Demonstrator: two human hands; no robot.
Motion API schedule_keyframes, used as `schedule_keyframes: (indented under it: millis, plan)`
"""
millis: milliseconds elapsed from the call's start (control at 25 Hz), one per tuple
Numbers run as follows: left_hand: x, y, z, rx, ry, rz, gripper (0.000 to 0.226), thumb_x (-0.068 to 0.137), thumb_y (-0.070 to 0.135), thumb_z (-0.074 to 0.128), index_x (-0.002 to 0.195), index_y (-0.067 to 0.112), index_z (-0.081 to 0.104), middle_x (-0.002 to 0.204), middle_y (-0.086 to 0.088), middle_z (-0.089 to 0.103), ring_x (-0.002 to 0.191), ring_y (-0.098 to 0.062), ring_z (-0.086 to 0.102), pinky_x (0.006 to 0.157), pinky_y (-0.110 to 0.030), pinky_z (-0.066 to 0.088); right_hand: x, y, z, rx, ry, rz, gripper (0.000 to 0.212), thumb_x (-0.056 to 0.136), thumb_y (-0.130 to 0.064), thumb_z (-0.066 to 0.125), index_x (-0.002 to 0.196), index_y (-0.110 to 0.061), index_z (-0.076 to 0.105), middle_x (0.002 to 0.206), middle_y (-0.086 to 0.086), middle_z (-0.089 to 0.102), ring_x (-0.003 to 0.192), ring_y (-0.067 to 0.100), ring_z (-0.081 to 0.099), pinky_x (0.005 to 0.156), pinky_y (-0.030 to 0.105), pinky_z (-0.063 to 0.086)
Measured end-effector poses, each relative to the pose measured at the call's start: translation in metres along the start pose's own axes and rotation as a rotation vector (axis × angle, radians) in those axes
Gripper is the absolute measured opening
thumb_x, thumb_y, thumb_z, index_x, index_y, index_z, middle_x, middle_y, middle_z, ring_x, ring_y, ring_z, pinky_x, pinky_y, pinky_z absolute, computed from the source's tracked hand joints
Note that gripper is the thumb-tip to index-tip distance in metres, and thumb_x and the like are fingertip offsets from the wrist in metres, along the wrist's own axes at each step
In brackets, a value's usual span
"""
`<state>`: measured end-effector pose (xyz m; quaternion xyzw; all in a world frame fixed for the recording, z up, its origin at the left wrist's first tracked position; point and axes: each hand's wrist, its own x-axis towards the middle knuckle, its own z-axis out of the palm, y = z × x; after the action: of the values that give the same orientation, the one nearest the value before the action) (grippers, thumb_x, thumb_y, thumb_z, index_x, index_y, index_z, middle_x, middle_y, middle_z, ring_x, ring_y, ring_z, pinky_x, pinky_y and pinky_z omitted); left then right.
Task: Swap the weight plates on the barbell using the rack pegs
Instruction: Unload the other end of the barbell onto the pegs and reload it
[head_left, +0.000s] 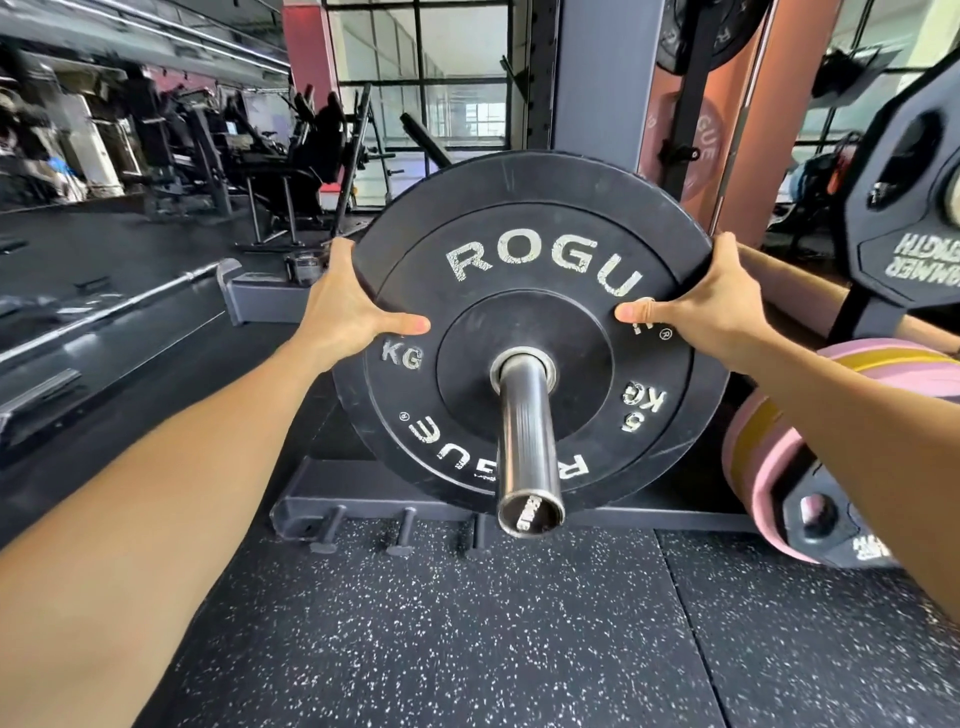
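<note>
A single head-worn camera is looking forward and down, its wide angle bending the edges. It is facing the end of the bar (530, 452) almost head-on, close enough that the plate (524, 260) is filling the middle, with both forearms reaching in from the lower corners. The floor (467, 649) is taking up the bottom, the rack post (602, 78) the top, the gym stretching away left.

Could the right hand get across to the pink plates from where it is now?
Probably yes. The right hand grips the black plate rim; the pink plates sit just below its forearm, nothing between, but it must let go first.
</note>
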<state>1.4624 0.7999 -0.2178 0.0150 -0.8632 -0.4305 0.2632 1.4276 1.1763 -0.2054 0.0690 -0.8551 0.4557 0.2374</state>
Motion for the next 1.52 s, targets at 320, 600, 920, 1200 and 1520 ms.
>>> schedule_keyframes:
  millis: [320,600,920,1200,1520]
  plan:
    - [0.081,-0.024,0.036,-0.02,0.018,0.036,0.099,0.037,0.045,0.099,0.112,0.033,0.037,0.099,0.027,0.054,0.103,-0.013,0.053,0.079,-0.027,0.039,0.077,0.031,0.043,0.051,0.021,0.005,0.09,0.04,-0.047,0.097,0.105,-0.022,0.04,0.111,-0.004,0.059,0.092,0.012,0.057,0.054,0.012,0.039]
    - [0.132,-0.043,0.061,-0.044,0.015,0.051,0.1,0.041,0.042,0.1,0.118,0.034,0.036,0.113,0.016,0.059,0.108,-0.016,0.056,0.084,-0.03,0.042,0.129,0.052,0.069,0.035,0.071,-0.013,0.091,0.036,-0.049,0.097,0.103,-0.024,0.04,0.102,-0.01,0.06,0.092,0.013,0.058,0.072,0.026,0.045]
    - [0.167,-0.053,0.079,-0.061,0.021,0.05,0.096,0.042,0.038,0.1,0.115,0.032,0.037,0.108,0.018,0.059,0.102,-0.011,0.058,0.075,-0.025,0.043,0.164,0.063,0.088,0.056,0.066,-0.019,0.091,0.039,-0.046,0.097,0.107,-0.025,0.041,0.111,-0.006,0.061,0.096,0.013,0.058,0.073,0.026,0.048]
    - [0.179,-0.059,0.081,-0.012,0.023,0.047,0.1,0.04,0.045,0.098,0.115,0.038,0.034,0.113,0.018,0.059,0.11,-0.015,0.056,0.089,-0.035,0.047,0.174,0.072,0.094,0.082,0.062,-0.005,0.093,0.035,-0.05,0.097,0.106,-0.029,0.041,0.099,-0.02,0.058,0.086,-0.003,0.057,0.061,0.015,0.044]
    - [0.168,-0.03,0.069,0.2,0.005,-0.067,0.117,0.055,0.054,0.091,0.147,0.026,0.026,0.144,-0.006,0.041,0.133,-0.029,0.041,0.108,-0.05,0.037,0.161,0.048,0.078,-0.206,-0.004,0.037,0.123,0.053,-0.054,0.09,0.149,-0.022,0.019,0.148,0.012,0.035,0.138,0.032,0.034,0.111,0.05,0.033]
